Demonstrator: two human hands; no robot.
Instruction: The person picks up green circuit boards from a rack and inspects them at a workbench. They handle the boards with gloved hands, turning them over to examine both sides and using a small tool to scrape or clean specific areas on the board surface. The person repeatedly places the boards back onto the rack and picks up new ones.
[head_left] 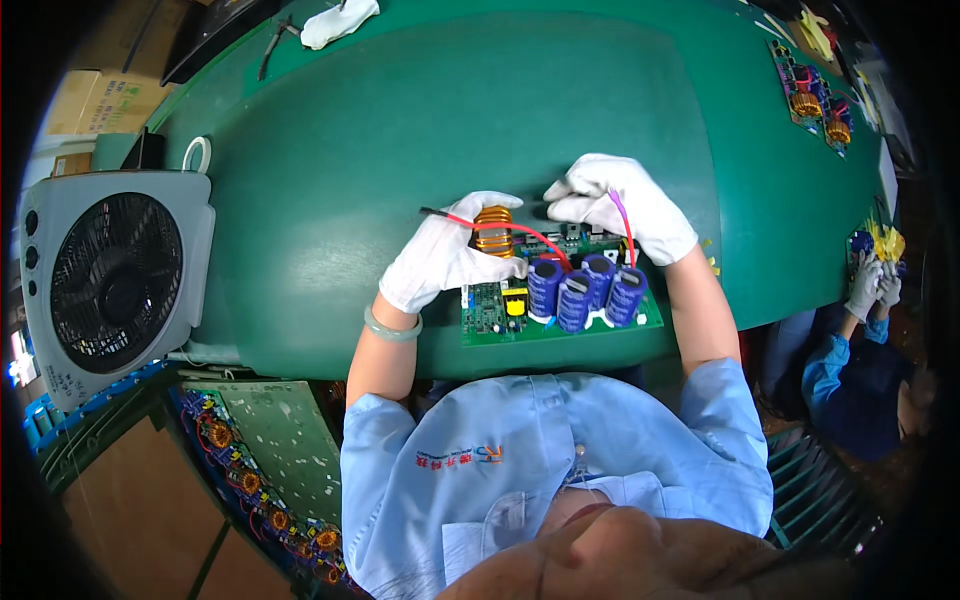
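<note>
In front of me on the green table lies a green circuit board (592,330). It carries several blue cylindrical capacitors (573,303), a copper-wound toroid coil (493,240) and a small yellow transformer (515,302). My left hand (440,258), in a white glove, grips the board's left side, fingers and thumb on either side of the coil. A red wire (520,229) with a black end crosses that hand. Behind the board's far edge is my gloved right hand (628,208), fingers bent with a small gap at the tips. Another red wire (629,235) with a purple end stands against it.
A grey box fan (125,275) stands at the left. More boards with coils sit in a rack (250,480) at lower left and on the table (810,100) at far right. Pliers (272,48) and a white cloth (338,22) lie at the back. A co-worker's gloved hands (868,288) work at right.
</note>
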